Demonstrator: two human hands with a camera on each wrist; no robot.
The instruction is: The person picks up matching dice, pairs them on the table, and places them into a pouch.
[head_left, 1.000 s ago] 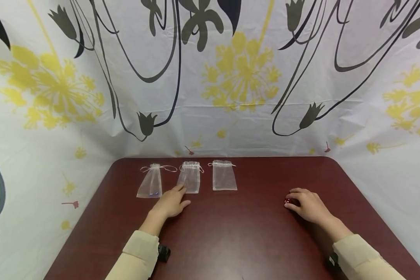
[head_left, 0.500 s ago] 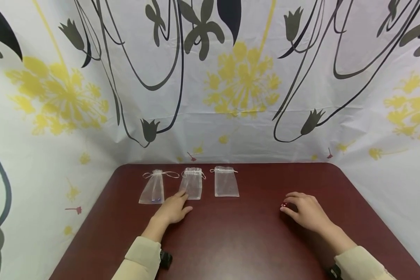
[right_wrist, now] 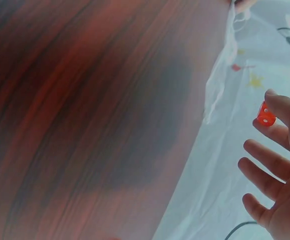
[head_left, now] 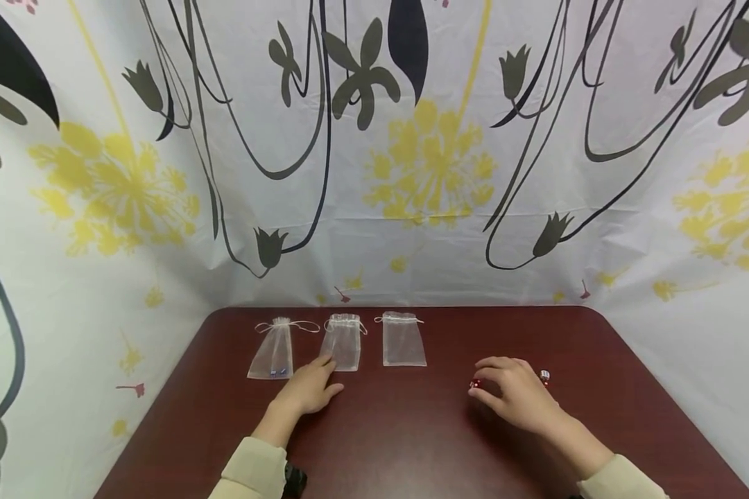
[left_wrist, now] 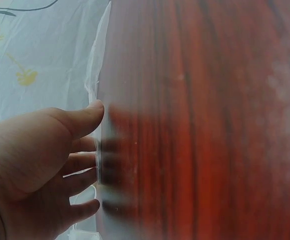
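In the head view my right hand [head_left: 519, 396] pinches a small red die [head_left: 475, 383] with white pips between thumb and index finger, raised over the right half of the table. The right wrist view shows the same die [right_wrist: 266, 114] at the fingertips, the other fingers spread loosely. My left hand [head_left: 308, 388] lies with fingers extended, its fingertips on the lower edge of the middle sheer drawstring bag [head_left: 343, 344]. Left of it, another drawstring bag [head_left: 271, 353], cinched at the neck, holds blue dice [head_left: 278, 372]. A third sheer bag [head_left: 403, 341] lies flat to the right.
Just behind my right hand sits a pale die [head_left: 544, 375], with a bit of red beside it. The dark red table [head_left: 399, 443] has rounded far corners. A floral-printed white cloth [head_left: 437, 263] hangs beyond its back edge.
My right hand has lifted and moved left with the red die, uncovering the pale die behind it. The left hand has stayed at the middle bag. The head view has tilted upward slightly.
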